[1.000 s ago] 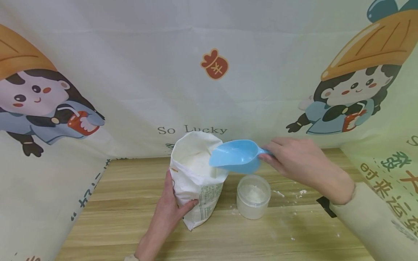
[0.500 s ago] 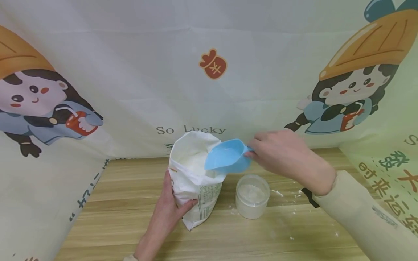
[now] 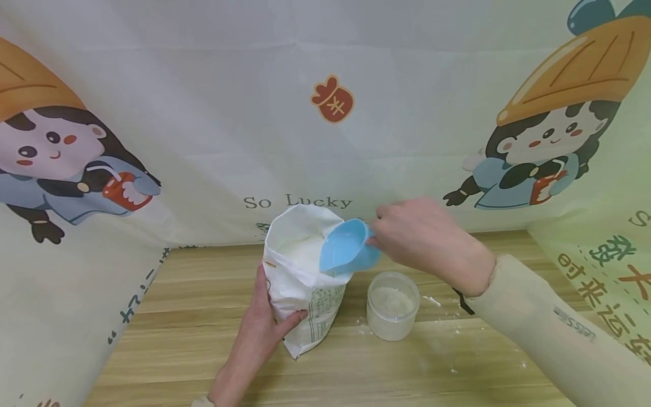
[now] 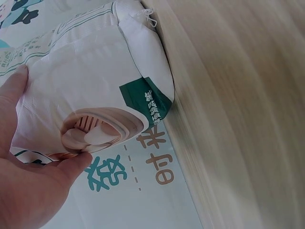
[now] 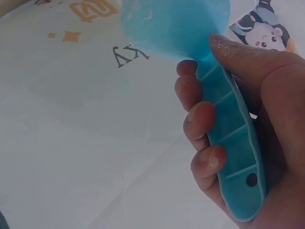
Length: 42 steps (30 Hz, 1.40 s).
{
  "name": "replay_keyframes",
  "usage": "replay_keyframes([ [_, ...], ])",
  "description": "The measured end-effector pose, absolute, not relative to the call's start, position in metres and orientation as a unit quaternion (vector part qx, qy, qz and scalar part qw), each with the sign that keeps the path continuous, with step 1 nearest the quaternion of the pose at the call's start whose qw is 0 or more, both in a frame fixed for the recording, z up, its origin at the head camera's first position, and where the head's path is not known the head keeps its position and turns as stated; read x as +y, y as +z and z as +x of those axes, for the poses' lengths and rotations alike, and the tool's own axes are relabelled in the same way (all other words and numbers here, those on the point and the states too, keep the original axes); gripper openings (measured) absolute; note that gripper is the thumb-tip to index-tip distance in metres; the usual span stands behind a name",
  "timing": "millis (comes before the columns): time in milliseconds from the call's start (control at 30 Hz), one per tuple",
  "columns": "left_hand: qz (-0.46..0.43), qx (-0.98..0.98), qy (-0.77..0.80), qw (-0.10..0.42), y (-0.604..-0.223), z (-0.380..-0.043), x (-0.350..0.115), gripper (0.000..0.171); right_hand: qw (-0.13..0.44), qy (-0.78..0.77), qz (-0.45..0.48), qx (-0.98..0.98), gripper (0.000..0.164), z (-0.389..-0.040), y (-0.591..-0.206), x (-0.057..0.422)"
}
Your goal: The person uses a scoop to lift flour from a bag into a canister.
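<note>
A white flour bag (image 3: 305, 299), open at the top with white powder inside, leans on the table. My left hand (image 3: 261, 319) grips its lower left side, thumb across the front; the left wrist view shows the fingers on the printed bag (image 4: 81, 86). My right hand (image 3: 422, 240) holds a blue scoop (image 3: 346, 246) whose tip is at the right rim of the bag's mouth. In the right wrist view, fingers curl round the ribbed scoop handle (image 5: 233, 138). Right of the bag stands a clear round jar (image 3: 393, 308) with white powder in it.
Spilled white powder (image 3: 432, 301) dots the wooden table (image 3: 178, 316) around the jar. A dark flat object (image 3: 464, 302) lies partly behind the right forearm. A printed cloth backdrop (image 3: 244, 113) rises behind and at both sides.
My right hand has moved left, and the scoop has shifted left and turned at the bag's mouth. The left hand, bag and jar look unmoved.
</note>
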<state>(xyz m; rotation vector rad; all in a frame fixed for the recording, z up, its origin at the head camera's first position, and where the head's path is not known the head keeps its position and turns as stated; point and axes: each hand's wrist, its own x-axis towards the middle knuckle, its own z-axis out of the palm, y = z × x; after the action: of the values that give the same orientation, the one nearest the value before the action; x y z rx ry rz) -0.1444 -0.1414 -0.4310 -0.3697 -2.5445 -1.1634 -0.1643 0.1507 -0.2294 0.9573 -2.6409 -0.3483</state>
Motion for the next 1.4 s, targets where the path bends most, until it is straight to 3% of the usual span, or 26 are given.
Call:
replay_keyframes([
  [267,-0.135,-0.889,-0.407,0.162,-0.431,-0.146,-0.142,0.13,0.165,-0.12,0.362,-0.91,0.041,-0.166,-0.225,0.138],
  [833,-0.14,-0.887,-0.402,0.176,-0.432,-0.146,-0.141,0.128,0.156,-0.166,0.367,-0.902,0.045,-0.167,-0.219,0.116],
  [1400,-0.133,-0.889,-0.401,0.175,-0.433,-0.144,-0.142,0.127,0.132,-0.195,0.338,-0.911,0.034,-0.169,-0.218,0.092],
])
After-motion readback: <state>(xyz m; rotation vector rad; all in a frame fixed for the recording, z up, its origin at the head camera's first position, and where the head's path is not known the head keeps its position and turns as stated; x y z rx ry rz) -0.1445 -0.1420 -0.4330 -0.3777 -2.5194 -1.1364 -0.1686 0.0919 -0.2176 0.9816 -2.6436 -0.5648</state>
